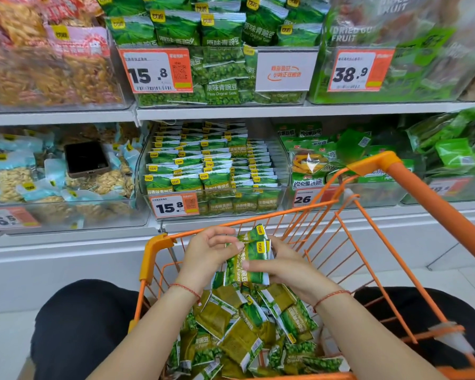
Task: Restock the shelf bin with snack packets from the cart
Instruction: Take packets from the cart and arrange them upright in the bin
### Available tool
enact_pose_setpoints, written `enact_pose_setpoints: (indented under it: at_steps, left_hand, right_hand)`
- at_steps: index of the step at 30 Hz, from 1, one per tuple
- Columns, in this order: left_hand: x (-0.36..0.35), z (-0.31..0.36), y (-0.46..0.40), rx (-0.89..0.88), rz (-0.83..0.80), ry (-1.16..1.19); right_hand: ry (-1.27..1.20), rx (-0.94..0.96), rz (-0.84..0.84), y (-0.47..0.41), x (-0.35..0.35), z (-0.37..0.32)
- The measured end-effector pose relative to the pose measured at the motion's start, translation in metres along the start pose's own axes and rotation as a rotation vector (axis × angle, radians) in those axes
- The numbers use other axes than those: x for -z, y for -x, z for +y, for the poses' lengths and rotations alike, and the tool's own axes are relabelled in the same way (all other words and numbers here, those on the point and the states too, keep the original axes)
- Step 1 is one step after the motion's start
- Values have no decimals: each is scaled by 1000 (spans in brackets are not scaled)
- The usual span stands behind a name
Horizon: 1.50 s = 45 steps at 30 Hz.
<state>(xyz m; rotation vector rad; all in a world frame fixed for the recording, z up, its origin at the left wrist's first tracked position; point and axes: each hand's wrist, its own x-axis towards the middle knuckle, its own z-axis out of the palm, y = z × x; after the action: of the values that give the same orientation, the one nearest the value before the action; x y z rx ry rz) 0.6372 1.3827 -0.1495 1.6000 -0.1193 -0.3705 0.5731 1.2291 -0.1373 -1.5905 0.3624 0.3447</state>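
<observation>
Above the orange wire cart (373, 165), both my hands hold a small stack of green pea snack packets (248, 263). My left hand (206, 253) touches the stack's left side with thumb and fingertips. From the right, my right hand (283, 266) grips the stack with fingers curled round it. A heap of loose green packets (247, 333) fills the cart's bottom. Straight ahead on the lower shelf stands the clear shelf bin (281, 198), holding tidy rows of the same green packets behind a 15.8 price tag (174, 205).
A dark phone (86, 158) lies on pale blue packets in the bin to the left. A bin priced 26 (313, 165) is to the right, partly behind the cart's rim. The upper shelf holds further green packet bins. My dark-clothed knees flank the cart.
</observation>
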Motion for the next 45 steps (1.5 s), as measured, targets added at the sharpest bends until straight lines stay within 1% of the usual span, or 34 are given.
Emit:
enact_pose_setpoints:
  at_steps: [3, 4, 6, 8, 10, 12, 14, 15, 16, 17, 19, 20, 21, 23, 25, 26, 28, 31, 33, 35, 37, 39, 41, 43, 45]
  left_hand:
    - [0, 1, 1, -116, 37, -22]
    - [2, 1, 2, -135, 4, -36]
    - [4, 0, 4, -123, -134, -90]
    - [4, -6, 5, -132, -214, -241]
    - [4, -11, 3, -161, -182, -396]
    - [5, -15, 1, -136, -170, -418]
    - [4, -17, 2, -24, -277, -398]
    - [2, -19, 3, 13, -340, -449]
    - [1, -21, 4, 27, -377, -554]
    - [1, -22, 4, 21, -382, -655]
    - [10, -19, 1, 34, -318, -787]
    - [15, -18, -2, 58, -292, -838]
    - [20, -17, -5, 78, -288, -907]
    - [22, -15, -9, 109, -364, -1133]
    - [12, -18, -12, 119, -498, -1330]
    - [5, -24, -13, 120, -568, -1376]
    - [-9, -42, -16, 113, -686, -1374]
    - [-20, -65, -19, 82, -775, -1392]
    - [-22, -76, -18, 57, -782, -1436]
    - [-24, -81, -17, 34, -726, -1437]
    - [-25, -84, -18, 75, -681, -1368]
    - [-24, -86, -19, 150, -710, -1327]
    - [-22, -86, -20, 171, -761, -1334]
    - [-20, -81, -23, 190, -795, -1325]
    - [-17, -75, -29, 218, -815, -1318]
  right_hand:
    - [-44, 13, 63, -2, 1, -1]
    - [-75, 22, 79, -2, 2, -1]
    - [-100, 32, 67, -3, 4, 1]
    - [-87, 31, 39, -1, 2, 1]
    - [-83, 25, 46, -2, 2, 3]
    - [-135, 13, 32, -3, 3, 5]
    - [-169, -14, -4, -3, 3, 6]
    - [-132, -31, -5, -3, 3, 6]
    - [-87, -42, 21, -4, 5, 7]
    - [-37, -50, 87, -6, 8, 9]
    - [98, -54, 276, -11, 18, 13]
    - [172, -55, 344, -13, 23, 16]
    - [245, -59, 376, -14, 27, 18]
    - [424, -83, 341, -15, 30, 18]
    - [661, -156, 207, -18, 25, 16]
    - [748, -206, 130, -21, 21, 16]
    - [880, -270, 20, -32, 15, 19]
    - [1023, -294, -39, -50, 11, 32]
    - [1071, -291, -70, -59, 13, 42]
    - [1102, -298, -82, -68, 17, 50]
    - [1087, -321, -83, -77, 20, 54]
    - [998, -316, -44, -88, 22, 58]
    - [903, -295, -23, -95, 20, 61]
    - [895, -292, -64, -96, 13, 64]
    - [959, -300, -68, -99, 5, 70]
